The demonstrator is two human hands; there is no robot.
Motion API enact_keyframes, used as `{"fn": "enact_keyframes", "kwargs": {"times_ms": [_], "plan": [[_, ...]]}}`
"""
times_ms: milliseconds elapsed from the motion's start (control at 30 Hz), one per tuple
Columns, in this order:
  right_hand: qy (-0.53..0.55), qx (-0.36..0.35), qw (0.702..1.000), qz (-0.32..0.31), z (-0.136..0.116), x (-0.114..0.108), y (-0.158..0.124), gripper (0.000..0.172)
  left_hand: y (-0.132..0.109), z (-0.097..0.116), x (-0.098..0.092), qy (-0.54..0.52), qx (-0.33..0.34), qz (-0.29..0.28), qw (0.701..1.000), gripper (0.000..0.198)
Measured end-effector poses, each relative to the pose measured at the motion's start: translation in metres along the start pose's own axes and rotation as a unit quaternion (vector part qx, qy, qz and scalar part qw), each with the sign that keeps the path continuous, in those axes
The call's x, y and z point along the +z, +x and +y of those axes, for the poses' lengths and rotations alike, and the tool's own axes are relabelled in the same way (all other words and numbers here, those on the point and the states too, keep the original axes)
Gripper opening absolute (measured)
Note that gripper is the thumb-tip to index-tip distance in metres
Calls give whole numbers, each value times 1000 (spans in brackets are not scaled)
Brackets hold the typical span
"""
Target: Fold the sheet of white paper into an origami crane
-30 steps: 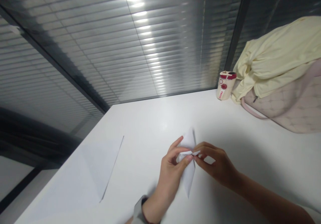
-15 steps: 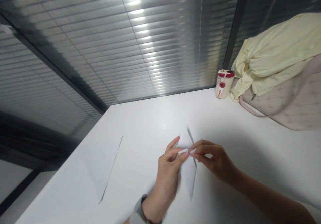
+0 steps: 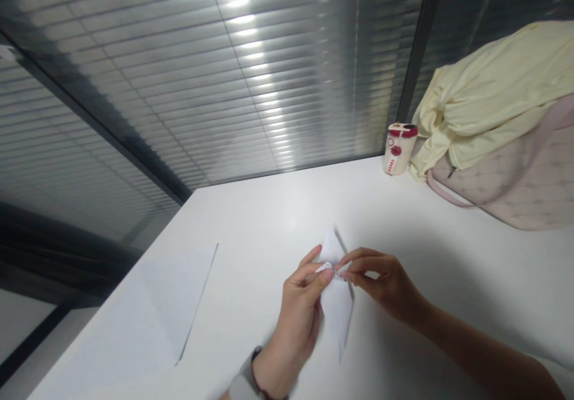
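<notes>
A folded white paper (image 3: 337, 310), long and pointed at both ends, is held just over the table between my two hands. My left hand (image 3: 305, 295) pinches a small flap at its middle between thumb and index finger, with another finger raised behind the paper. On the other side, my right hand (image 3: 381, 277) has a second small flap pinched between thumb and fingertips. The two flaps stand apart, with a narrow gap between them. Fingertips partly hide the folds at the centre.
White paper sheets (image 3: 147, 310) lie on the white table (image 3: 260, 220) at the left. At the back right stands a cream cup with a red lid (image 3: 400, 150), beside a pink quilted bag (image 3: 515, 185) with a pale yellow garment (image 3: 497, 101) over it. Window blinds (image 3: 269, 77) rise behind.
The small flaps at the paper's middle have been drawn apart, and a second flap now shows at my right fingertips. Both hands stay in nearly the same place.
</notes>
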State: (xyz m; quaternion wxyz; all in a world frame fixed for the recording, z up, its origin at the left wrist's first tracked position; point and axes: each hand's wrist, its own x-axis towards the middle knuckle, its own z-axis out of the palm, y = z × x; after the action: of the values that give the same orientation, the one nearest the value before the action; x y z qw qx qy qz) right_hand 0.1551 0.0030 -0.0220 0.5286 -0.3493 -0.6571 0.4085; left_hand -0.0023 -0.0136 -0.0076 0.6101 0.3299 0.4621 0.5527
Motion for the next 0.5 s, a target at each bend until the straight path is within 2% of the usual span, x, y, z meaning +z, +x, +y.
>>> {"fn": "enact_keyframes", "kwargs": {"times_ms": [500], "plan": [[17, 4, 1000, 19, 0, -1, 1, 11, -1, 1, 3, -62, -19, -6, 998, 17]]}}
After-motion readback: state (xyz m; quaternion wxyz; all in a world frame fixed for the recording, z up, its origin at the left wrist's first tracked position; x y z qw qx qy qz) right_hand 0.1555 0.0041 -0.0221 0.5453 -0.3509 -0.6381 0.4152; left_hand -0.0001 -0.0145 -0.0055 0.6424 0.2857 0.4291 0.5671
